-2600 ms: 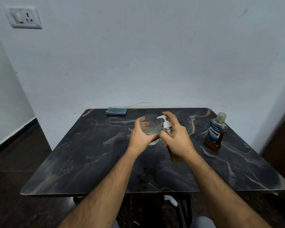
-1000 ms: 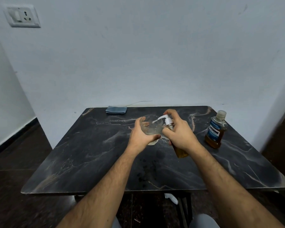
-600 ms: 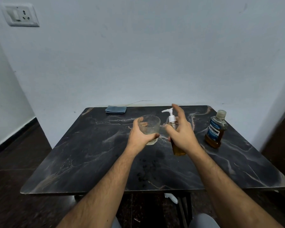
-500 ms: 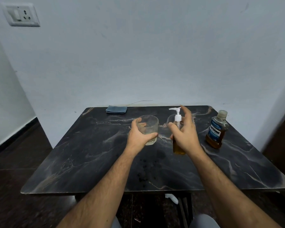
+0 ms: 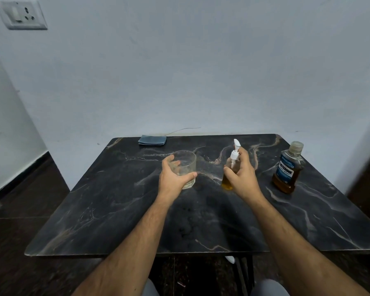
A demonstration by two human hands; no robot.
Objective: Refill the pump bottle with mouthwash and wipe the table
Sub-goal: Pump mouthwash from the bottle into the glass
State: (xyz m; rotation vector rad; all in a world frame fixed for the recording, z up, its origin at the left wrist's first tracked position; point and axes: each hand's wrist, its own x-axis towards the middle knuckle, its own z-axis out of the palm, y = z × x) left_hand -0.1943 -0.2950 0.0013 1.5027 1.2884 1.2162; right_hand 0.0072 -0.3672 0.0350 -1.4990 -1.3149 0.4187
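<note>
A small pump bottle [image 5: 228, 180] with a white pump head and amber liquid stands upright on the black marble table [image 5: 120, 210]. My right hand [image 5: 241, 176] wraps round its body, fingers curled behind the pump. To its left, my left hand [image 5: 173, 177] grips a clear drinking glass [image 5: 185, 165] that rests on the table with a little liquid at its bottom. A mouthwash bottle [image 5: 287, 167] with a blue label and amber liquid stands capped at the right.
A folded blue cloth [image 5: 152, 140] lies at the table's far edge against the white wall. A thin wire runs along the wall behind it. A wall socket [image 5: 21, 13] sits high at the left. Dark floor surrounds the table.
The pump bottle went from tilted over the glass to upright, and my right hand carried it to the right, away from the glass. The glass came down onto the table.
</note>
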